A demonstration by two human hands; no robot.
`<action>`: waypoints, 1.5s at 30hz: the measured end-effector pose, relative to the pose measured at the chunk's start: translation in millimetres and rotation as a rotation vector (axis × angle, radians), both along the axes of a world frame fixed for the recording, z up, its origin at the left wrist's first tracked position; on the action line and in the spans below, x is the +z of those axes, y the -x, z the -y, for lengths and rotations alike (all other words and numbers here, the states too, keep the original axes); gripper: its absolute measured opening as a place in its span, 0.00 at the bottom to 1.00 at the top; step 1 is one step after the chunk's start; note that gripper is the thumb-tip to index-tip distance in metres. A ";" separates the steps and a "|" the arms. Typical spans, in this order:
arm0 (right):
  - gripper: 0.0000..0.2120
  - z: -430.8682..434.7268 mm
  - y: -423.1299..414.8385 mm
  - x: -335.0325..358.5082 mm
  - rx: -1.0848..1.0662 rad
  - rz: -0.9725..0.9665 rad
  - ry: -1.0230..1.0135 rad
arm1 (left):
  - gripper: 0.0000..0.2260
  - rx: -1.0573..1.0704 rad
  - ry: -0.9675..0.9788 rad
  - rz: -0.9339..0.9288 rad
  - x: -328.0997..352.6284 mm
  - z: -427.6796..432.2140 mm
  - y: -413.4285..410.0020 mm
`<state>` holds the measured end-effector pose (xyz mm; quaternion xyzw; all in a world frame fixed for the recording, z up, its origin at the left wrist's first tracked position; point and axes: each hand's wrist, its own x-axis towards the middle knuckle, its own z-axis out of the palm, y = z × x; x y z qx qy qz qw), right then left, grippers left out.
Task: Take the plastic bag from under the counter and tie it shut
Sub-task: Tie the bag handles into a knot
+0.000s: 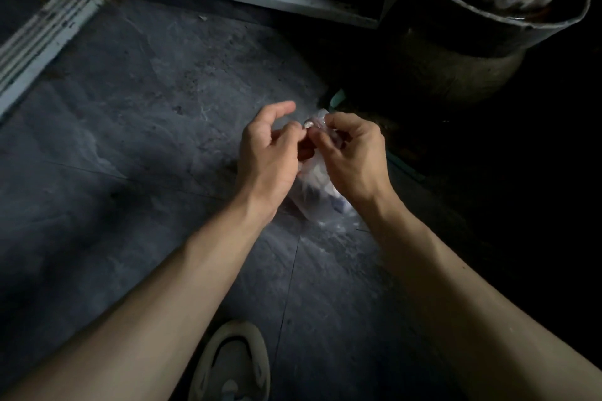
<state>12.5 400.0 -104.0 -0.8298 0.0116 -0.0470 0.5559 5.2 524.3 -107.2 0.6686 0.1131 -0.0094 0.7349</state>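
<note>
Pinching the gathered top of the plastic bag (313, 181), the left hand (270, 156) and right hand (353, 156) each close their grip on one end, seemingly to draw a knot tight.

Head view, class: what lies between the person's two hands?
The gathered top of the plastic bag, pinched by the left hand and right hand, as the head view shows.

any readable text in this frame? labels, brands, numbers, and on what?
None readable.
plastic bag, pinched at the top by the left hand and right hand: dim patches inside, no legible print.
shoe: no logo visible.
dark bucket: too dark to show any marking.
</note>
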 end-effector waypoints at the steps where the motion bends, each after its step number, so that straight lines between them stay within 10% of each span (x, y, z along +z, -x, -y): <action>1: 0.08 0.0 -1.2 0.0 -0.005 0.007 0.005 | 0.17 -0.004 -0.036 0.013 0.7 0.3 0.1; 21: 0.09 8.2 2.3 8.3 0.199 -0.102 -0.216 | 0.15 -0.321 -0.328 0.199 3.2 -16.3 -7.3; 27: 0.07 6.0 1.6 14.1 0.187 -0.131 -0.162 | 0.02 -0.136 -0.267 0.094 -4.1 -13.1 -3.4; 45: 0.03 1.7 0.7 11.1 -0.046 -0.079 -0.010 | 0.11 -0.198 0.231 -0.033 8.4 -14.2 -1.3</action>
